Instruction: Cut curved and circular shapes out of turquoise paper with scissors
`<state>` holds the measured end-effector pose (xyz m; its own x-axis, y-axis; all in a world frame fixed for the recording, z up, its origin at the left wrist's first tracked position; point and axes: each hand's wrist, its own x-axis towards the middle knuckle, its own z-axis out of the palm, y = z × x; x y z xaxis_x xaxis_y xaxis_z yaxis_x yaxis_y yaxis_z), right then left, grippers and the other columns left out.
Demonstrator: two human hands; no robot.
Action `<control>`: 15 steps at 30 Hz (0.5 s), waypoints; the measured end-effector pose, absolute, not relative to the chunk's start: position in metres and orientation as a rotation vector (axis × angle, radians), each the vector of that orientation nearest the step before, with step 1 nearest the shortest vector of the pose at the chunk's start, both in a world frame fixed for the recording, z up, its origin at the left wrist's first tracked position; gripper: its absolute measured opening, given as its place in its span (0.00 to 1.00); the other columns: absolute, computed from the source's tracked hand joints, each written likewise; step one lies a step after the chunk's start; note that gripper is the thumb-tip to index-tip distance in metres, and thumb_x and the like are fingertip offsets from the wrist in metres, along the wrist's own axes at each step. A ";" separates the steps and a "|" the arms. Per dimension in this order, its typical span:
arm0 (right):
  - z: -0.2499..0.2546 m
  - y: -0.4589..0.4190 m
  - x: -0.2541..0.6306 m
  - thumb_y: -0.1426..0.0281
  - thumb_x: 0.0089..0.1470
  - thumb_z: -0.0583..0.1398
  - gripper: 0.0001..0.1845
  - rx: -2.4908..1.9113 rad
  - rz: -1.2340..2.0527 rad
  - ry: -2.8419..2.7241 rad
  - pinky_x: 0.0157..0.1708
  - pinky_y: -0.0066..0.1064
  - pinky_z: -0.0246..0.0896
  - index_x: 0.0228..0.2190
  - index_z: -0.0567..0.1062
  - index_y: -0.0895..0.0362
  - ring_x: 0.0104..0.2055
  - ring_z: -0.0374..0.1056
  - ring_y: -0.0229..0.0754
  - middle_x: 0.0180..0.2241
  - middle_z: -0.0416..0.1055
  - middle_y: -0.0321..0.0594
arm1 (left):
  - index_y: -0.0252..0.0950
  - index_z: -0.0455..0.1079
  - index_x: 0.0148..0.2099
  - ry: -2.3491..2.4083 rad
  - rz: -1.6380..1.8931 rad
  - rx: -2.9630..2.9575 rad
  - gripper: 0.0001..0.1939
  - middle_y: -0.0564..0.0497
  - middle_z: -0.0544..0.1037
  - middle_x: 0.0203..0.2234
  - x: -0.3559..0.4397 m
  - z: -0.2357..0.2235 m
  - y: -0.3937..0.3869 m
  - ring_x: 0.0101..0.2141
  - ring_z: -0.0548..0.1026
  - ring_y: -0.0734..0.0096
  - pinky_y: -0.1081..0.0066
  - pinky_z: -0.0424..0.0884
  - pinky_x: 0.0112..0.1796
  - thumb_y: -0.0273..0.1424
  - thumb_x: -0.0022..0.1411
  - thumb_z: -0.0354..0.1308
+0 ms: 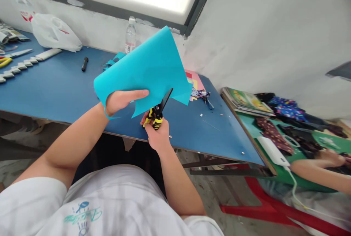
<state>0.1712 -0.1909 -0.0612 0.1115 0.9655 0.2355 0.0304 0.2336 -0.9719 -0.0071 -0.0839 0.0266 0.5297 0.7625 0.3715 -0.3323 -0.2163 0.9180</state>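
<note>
My left hand (120,101) grips a large sheet of blue paper (149,66), thumb flat on its face and the other fingers hidden behind it. The sheet is curled, raised above the table, with a cut lower edge and a thin strip curling near my wrist. In my right hand (159,133) is a pair of scissors (157,113) with black and yellow handles. Their dark blade points up and to the right against the paper's lower edge. Behind the sheet lie blue paper scraps (116,59).
On the blue table (175,148) are a black marker (85,64), a plastic bag (55,33), a water bottle (131,34) and a folded paper strip (27,64). Yellow-handled scissors (5,61) lie far left. At right, another person's arm (320,170) rests on a green table (297,179) with books (245,100).
</note>
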 end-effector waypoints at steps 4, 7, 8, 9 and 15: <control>-0.060 -0.191 0.169 0.64 0.48 0.69 0.13 -1.088 0.906 -1.246 0.50 0.58 0.86 0.38 0.82 0.43 0.40 0.84 0.57 0.35 0.85 0.36 | 0.46 0.93 0.67 0.377 1.035 1.478 0.38 0.41 0.97 0.60 -0.009 0.024 -0.084 0.77 0.86 0.22 0.29 0.82 0.80 0.59 0.63 0.89; -0.058 -0.191 0.167 0.64 0.47 0.69 0.11 -1.069 0.910 -1.232 0.49 0.55 0.84 0.37 0.82 0.44 0.39 0.83 0.56 0.35 0.85 0.36 | 0.46 0.94 0.65 0.381 1.099 1.493 0.34 0.43 0.98 0.56 -0.011 0.022 -0.084 0.83 0.78 0.23 0.32 0.73 0.87 0.52 0.61 0.91; -0.057 -0.191 0.167 0.64 0.47 0.69 0.11 -1.066 0.912 -1.227 0.48 0.55 0.84 0.36 0.82 0.44 0.39 0.83 0.56 0.34 0.86 0.36 | 0.46 0.94 0.65 0.384 1.104 1.492 0.34 0.43 0.98 0.57 -0.012 0.021 -0.085 0.84 0.77 0.23 0.32 0.73 0.87 0.51 0.60 0.92; -0.056 -0.191 0.166 0.64 0.47 0.69 0.11 -1.064 0.916 -1.222 0.47 0.54 0.83 0.36 0.83 0.45 0.39 0.82 0.55 0.34 0.86 0.36 | 0.46 0.93 0.65 0.388 1.097 1.489 0.35 0.42 0.98 0.58 -0.012 0.021 -0.085 0.83 0.78 0.22 0.30 0.74 0.86 0.52 0.60 0.91; -0.053 -0.193 0.166 0.64 0.46 0.69 0.11 -1.077 0.925 -1.201 0.47 0.55 0.83 0.35 0.83 0.44 0.38 0.82 0.57 0.34 0.87 0.37 | 0.50 0.93 0.64 0.413 1.106 1.512 0.34 0.44 0.98 0.56 -0.009 0.022 -0.087 0.83 0.79 0.26 0.31 0.76 0.85 0.61 0.65 0.87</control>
